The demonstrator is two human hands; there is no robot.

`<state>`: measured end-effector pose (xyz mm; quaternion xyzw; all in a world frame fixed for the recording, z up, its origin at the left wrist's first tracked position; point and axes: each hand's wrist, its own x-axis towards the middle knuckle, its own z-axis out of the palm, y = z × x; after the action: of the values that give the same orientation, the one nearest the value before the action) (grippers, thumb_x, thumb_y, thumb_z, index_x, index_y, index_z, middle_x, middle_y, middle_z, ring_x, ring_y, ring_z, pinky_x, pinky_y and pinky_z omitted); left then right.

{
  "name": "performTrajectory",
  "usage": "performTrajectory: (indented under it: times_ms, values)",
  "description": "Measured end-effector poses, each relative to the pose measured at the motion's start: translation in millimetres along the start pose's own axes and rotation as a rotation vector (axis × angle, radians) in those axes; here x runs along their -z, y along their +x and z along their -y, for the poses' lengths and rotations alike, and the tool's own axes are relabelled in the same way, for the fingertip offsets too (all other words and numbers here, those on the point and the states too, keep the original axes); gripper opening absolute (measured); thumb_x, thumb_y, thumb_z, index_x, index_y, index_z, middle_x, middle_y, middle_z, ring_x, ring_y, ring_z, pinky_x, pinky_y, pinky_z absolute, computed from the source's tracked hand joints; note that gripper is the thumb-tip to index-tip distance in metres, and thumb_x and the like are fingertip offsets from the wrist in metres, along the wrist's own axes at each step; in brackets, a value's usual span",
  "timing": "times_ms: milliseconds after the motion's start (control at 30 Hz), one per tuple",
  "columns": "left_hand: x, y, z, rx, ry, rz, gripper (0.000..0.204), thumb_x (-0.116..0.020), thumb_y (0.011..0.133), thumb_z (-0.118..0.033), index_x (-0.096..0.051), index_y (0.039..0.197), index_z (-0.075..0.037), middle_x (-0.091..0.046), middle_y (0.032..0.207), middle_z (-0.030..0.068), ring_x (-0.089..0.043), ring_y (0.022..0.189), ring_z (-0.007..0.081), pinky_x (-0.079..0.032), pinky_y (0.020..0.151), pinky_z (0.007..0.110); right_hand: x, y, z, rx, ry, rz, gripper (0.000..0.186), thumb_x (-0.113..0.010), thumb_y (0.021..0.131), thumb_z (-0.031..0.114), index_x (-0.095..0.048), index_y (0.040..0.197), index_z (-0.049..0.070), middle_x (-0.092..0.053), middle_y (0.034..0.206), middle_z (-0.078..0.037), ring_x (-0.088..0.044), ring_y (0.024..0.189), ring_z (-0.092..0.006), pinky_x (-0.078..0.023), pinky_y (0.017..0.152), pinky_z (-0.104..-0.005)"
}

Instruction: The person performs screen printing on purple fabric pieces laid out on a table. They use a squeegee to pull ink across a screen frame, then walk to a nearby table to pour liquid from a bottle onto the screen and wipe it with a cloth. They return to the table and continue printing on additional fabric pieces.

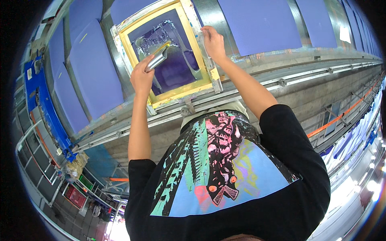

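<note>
A screen printing frame [175, 93] with yellow-taped inner edges lies on the long table. Its dark mesh [173, 72] carries wet, glossy streaks of clear-looking ink, thickest toward the far half. My left hand [142, 77] is closed round the end of a squeegee [159, 59], a silver metal holder with a yellowish blade edge, tilted over the mesh. Whether the blade touches the mesh I cannot tell. At the frame's right side, my right hand [214, 42] is closed with its fingers curled on the far part of that edge.
Purple fabric panels [261, 26] lie along the table on both sides of the frame. A metal rail [281, 82] runs along the table's near edge. Blue machinery [46, 100] stands at the left end. An orange bar [333, 116] and hanging purple pieces are at the right.
</note>
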<state>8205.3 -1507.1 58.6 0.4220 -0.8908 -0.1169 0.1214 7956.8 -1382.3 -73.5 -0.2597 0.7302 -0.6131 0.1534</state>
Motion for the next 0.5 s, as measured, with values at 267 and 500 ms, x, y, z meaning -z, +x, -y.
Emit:
performTrajectory:
  times_ms: [267,500]
  values:
    - [5,60,15,0.099,0.127,0.24,0.05,-0.069,0.082,-0.011,-0.075,0.127,-0.033,-0.071,0.086,0.006,-0.069,0.079,0.0233,-0.055,0.073,0.036,-11,11,-17,0.008,0.003,0.033,0.017,-0.059,0.102,0.018,-0.071,0.108,0.008,-0.068,0.071,-0.02,-0.067,0.068,-0.0414,-0.052,0.072,-0.0497]
    - [21,101,1,-0.045,0.021,0.037,0.048,-0.068,0.079,-0.013,-0.076,0.126,-0.023,-0.062,0.069,0.0059,-0.058,0.062,0.0167,-0.05,0.066,0.035,8,15,27,-0.158,0.082,0.122,0.024,-0.057,0.105,0.023,-0.073,0.115,0.008,-0.065,0.071,-0.01,-0.058,0.063,-0.0196,-0.049,0.067,-0.0366]
